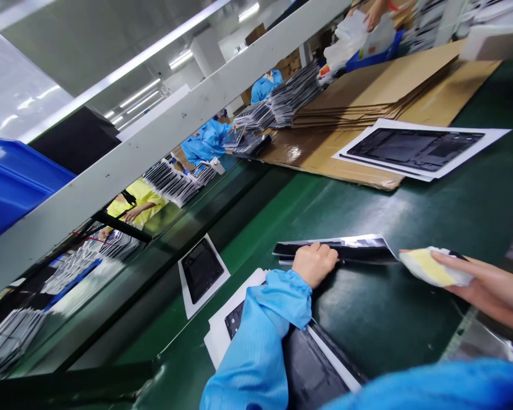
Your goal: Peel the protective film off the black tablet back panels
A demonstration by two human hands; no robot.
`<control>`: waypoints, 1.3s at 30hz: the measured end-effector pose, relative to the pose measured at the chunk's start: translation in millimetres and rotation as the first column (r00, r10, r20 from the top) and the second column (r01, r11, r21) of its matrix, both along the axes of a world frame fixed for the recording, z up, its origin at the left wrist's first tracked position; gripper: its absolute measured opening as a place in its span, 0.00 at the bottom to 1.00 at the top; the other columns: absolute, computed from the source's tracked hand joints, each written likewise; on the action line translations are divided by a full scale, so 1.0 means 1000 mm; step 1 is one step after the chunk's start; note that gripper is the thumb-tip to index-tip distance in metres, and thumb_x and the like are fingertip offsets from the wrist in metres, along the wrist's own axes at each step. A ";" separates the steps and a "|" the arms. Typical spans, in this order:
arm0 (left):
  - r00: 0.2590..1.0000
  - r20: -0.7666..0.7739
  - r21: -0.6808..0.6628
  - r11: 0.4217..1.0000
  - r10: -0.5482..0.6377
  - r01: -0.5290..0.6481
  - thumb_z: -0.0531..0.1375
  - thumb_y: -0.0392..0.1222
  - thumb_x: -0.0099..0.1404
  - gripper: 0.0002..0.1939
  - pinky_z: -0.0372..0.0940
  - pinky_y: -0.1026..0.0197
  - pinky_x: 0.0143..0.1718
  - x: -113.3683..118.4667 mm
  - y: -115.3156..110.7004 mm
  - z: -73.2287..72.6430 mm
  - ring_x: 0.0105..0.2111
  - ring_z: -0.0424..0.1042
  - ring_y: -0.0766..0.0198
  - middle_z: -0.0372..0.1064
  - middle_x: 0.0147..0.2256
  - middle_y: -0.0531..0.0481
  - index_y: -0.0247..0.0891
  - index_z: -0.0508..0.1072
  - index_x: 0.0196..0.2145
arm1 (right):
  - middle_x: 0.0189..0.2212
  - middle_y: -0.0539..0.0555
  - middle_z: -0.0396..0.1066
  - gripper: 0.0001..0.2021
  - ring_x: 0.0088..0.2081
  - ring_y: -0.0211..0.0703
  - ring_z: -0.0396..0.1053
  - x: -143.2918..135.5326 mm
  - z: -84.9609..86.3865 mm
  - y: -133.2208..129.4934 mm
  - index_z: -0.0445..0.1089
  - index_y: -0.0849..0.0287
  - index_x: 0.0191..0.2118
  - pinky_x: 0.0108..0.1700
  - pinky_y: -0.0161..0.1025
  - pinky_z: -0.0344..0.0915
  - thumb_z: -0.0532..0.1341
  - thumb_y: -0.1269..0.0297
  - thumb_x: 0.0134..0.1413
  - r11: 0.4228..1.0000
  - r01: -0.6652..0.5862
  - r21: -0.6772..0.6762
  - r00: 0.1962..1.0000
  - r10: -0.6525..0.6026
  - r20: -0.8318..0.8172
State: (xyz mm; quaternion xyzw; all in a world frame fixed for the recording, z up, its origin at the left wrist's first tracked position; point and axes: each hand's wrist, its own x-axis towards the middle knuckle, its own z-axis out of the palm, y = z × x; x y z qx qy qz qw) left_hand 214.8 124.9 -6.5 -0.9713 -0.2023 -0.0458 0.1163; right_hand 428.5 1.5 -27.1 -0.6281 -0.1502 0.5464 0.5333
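My left hand (316, 265), in a blue sleeve, is closed on the near edge of a thin black panel (363, 250) with a shiny surface, seen almost edge-on above the green table. My right hand (474, 276) grips a folded white and yellow cloth (436, 266), close to the panel's right end. Below my left forearm lie black tablet-like panels (316, 364) with white sheets. Another black panel with cutouts (235, 319) on white sheets is partly hidden by my sleeve.
A black panel on white sheets (419, 149) lies at the right, overlapping flattened cardboard (367, 97). One more panel on white (203, 270) is on the green belt. A white beam (179, 119) crosses above. Co-workers in blue (205, 139) and yellow (139, 202) stand beyond, near stacked panels.
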 end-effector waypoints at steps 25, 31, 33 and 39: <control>0.980 0.056 -0.173 0.969 0.188 -0.176 0.48 0.38 0.68 0.16 0.69 0.69 0.39 -0.021 -0.030 0.002 0.43 0.70 0.69 0.73 0.48 0.56 0.45 0.65 0.52 | 0.24 0.54 0.75 0.06 0.26 0.45 0.71 -0.051 -0.003 0.039 0.68 0.55 0.18 0.30 0.39 0.68 0.60 0.62 0.23 0.986 -0.138 0.089 0.970 0.153 -0.190; 0.939 0.063 -0.151 0.933 0.339 -0.327 0.49 0.35 0.67 0.20 0.69 0.54 0.40 -0.025 -0.025 0.006 0.44 0.70 0.55 0.70 0.51 0.42 0.34 0.62 0.56 | 0.24 0.54 0.75 0.10 0.25 0.44 0.71 -0.049 -0.002 0.036 0.69 0.55 0.18 0.29 0.38 0.67 0.62 0.58 0.19 0.976 -0.180 0.124 0.962 0.201 -0.183; 0.936 0.052 -0.161 0.928 0.349 -0.337 0.48 0.34 0.66 0.19 0.69 0.55 0.38 -0.026 -0.022 0.005 0.41 0.72 0.56 0.73 0.46 0.43 0.35 0.65 0.54 | 0.23 0.54 0.75 0.11 0.25 0.44 0.70 -0.047 -0.001 0.034 0.69 0.55 0.18 0.29 0.37 0.67 0.63 0.57 0.18 0.973 -0.191 0.131 0.962 0.212 -0.175; 0.971 0.047 -0.221 0.951 0.234 -0.218 0.47 0.36 0.68 0.19 0.68 0.67 0.44 -0.022 -0.028 0.008 0.42 0.71 0.67 0.72 0.48 0.53 0.42 0.61 0.56 | 0.27 0.52 0.75 0.14 0.29 0.45 0.70 -0.056 0.001 0.035 0.71 0.55 0.21 0.33 0.39 0.66 0.63 0.56 0.18 0.962 -0.206 0.177 0.959 0.235 -0.161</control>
